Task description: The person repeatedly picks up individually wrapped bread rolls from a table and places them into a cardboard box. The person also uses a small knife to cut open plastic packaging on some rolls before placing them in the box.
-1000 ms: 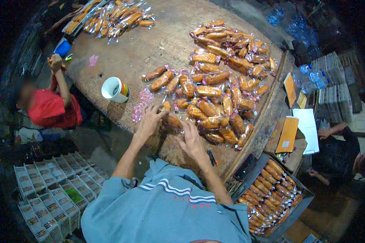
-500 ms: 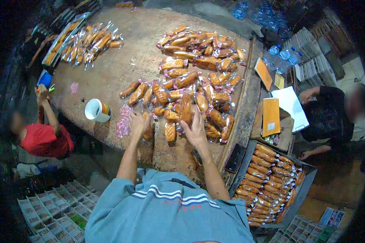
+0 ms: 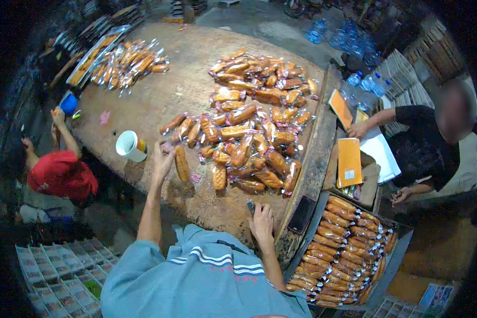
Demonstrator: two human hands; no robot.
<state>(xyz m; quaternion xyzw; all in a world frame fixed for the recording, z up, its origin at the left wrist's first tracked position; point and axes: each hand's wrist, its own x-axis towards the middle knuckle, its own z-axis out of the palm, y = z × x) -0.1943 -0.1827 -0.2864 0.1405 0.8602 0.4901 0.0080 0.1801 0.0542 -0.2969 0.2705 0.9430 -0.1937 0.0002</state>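
My left hand point(image 3: 163, 158) is closed in a pinch at the wrapper end of a long brown bread roll point(image 3: 182, 164), which stands apart from the heap near the table's front edge. Pink printed slips point(image 3: 195, 177) show beside that roll. My right hand point(image 3: 262, 221) is low on the table with its fingers curled around a small dark tool point(image 3: 250, 204); only the tip shows, so its kind is unclear. Ahead of both hands lies a heap of clear-wrapped bread rolls point(image 3: 242, 151), some with a scored crust.
A white tub point(image 3: 130, 146) stands left of my left hand. A phone point(image 3: 303, 213) lies on the right ledge, above a crate of wrapped rolls point(image 3: 338, 249). Orange envelopes point(image 3: 349, 161) lie at right near a person in black. Someone in red point(image 3: 62, 175) is at left.
My left hand has moved left and up with the bread roll. My right hand has left the heap and come back to the dark tool. The person in black now reaches toward the papers.
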